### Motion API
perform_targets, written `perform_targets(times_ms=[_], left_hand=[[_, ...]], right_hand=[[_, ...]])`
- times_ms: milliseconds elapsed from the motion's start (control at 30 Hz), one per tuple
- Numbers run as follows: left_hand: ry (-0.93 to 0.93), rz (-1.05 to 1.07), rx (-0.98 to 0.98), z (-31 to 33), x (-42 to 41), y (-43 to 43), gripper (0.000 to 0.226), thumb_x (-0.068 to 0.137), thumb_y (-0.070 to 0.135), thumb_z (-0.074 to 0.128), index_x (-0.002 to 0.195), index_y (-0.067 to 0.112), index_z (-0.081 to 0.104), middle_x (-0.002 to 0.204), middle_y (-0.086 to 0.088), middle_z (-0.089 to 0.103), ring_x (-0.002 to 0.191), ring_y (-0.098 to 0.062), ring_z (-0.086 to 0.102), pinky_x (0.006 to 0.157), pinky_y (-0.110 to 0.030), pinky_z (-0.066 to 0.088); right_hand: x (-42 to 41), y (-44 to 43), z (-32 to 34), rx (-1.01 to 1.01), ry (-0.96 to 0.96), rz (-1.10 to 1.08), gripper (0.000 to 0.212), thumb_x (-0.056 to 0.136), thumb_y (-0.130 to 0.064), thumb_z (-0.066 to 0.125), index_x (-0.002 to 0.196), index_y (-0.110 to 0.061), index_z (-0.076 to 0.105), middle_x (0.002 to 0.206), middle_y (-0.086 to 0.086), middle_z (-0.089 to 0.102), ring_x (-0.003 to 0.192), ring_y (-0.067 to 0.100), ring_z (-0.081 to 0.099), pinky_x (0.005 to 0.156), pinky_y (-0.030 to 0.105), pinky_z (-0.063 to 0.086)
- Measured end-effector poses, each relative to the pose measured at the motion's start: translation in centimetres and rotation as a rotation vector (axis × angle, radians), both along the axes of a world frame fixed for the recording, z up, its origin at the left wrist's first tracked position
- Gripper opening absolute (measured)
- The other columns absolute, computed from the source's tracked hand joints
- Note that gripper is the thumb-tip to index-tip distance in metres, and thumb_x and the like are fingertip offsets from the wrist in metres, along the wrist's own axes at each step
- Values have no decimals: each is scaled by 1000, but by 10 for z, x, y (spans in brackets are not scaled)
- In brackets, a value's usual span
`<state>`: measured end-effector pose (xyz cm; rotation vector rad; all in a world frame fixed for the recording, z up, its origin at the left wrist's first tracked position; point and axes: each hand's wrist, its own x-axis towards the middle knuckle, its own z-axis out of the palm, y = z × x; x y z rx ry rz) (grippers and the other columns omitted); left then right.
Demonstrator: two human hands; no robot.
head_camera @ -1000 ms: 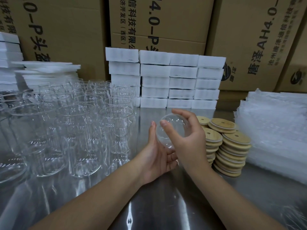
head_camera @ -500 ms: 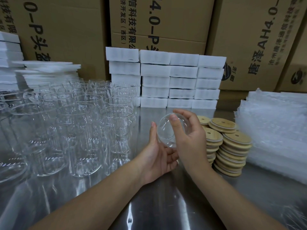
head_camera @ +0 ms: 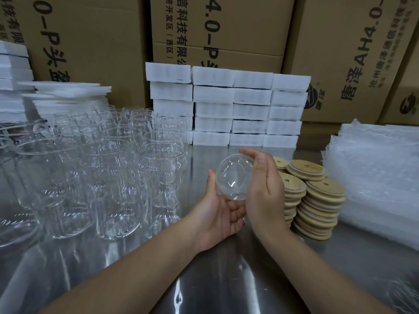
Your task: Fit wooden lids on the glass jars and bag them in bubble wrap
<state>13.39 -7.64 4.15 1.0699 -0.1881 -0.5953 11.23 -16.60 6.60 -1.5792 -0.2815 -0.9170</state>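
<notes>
Glass jar (head_camera: pixel 233 177) was held over mid bench (head_camera: pixel 226 279): left hand (head_camera: pixel 217 214) cupped it below, right hand (head_camera: pixel 265 196) gripped its side

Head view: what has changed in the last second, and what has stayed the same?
The right hand slid its thumb rightward across the glass jar to its right edge. The left hand still cups it from below; the lid stacks are unmoved.

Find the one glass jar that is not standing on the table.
The jar held tilted between the left hand and right hand. The other jars all stand upright on the steel table, at left.
</notes>
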Motion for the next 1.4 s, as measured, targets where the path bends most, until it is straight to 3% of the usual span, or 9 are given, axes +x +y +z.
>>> perform_targets(times_ms=[200, 400, 567, 700, 833, 900, 1067, 1233, 1400], left_hand=[[30, 128, -110, 1, 0, 1, 55, 98, 61, 20, 118, 20, 52, 79, -4, 73, 56, -11, 63, 50, -18, 48], [23, 237, -188, 3, -3, 0, 46, 106, 39, 26, 130, 12, 53, 128, -7, 62, 67, -21, 65, 67, -31, 49], [-49, 203, -184, 7, -7, 4, 73, 77, 70, 51, 133, 25, 55, 121, -3, 60, 73, -17, 64, 69, -32, 47], [-138, 255, -188, 5, -9, 0, 33, 66, 46, 73, 95, 33, 73, 105, 8, 68, 98, -19, 59, 75, -33, 49], [-137, 295, -197, 7, -7, 1, 72, 60, 41, 80, 128, 23, 60, 119, 8, 64, 100, -11, 60, 57, -24, 52], [-161, 323, -161, 6, -6, 3, 80, 56, 42, 82, 130, 23, 58, 119, 6, 64, 100, -11, 60, 55, -21, 52], [-211, 348, -144, 3, -6, 4, 40, 61, 39, 76, 96, 23, 66, 71, 14, 70, 60, 1, 65, 52, -20, 51], [-159, 273, -145, 2, -4, 6, 14, 61, 42, 74, 71, 31, 76, 72, 8, 67, 60, -6, 62, 57, -24, 45], [-118, 212, -157, 2, -5, 6, 44, 62, 49, 68, 96, 22, 73, 82, 4, 69, 70, -15, 59, 65, -28, 41]], right_hand=[[0, -3, 1, 97, -15, 83, 39, 83, -19, 38, 114, -38, 52, 144, -13, 40, 133, -6, 34, 114, 27, 28], [-1, -3, -3, -32, -45, 78, 50, 77, -14, 40, 121, -36, 50, 150, -10, 29, 141, 0, 22, 119, 38, 21], [-3, 1, -4, -147, 11, 56, 43, 77, -38, 48, 119, -48, 47, 152, -18, 20, 137, 3, 25, 117, 36, 23], [-2, 3, -5, -129, 62, 74, 42, 83, -29, 47, 119, -52, 45, 154, -19, 14, 142, -5, 11, 119, 32, 17], [-1, 3, -1, -97, 136, 110, 45, 83, -37, 42, 122, -58, 35, 157, -18, 12, 140, -11, 7, 110, 11, 13], [0, 4, 1, -32, 170, 169, 50, 82, -39, 44, 127, -57, 30, 157, -17, 15, 143, -5, 11, 117, 23, 16], [5, 2, 6, 169, 234, 235, 73, 78, -41, 50, 145, -45, 19, 158, -7, 18, 145, 13, 22, 117, 46, 25], [6, 0, 6, 226, 230, 262, 54, 96, -34, 48, 140, -52, 21, 156, 1, 25, 143, 22, 28, 114, 51, 28], [6, 0, 9, 227, 218, 267, 52, 100, -30, 44, 142, -49, 21, 155, 3, 27, 141, 20, 30, 114, 47, 30]])
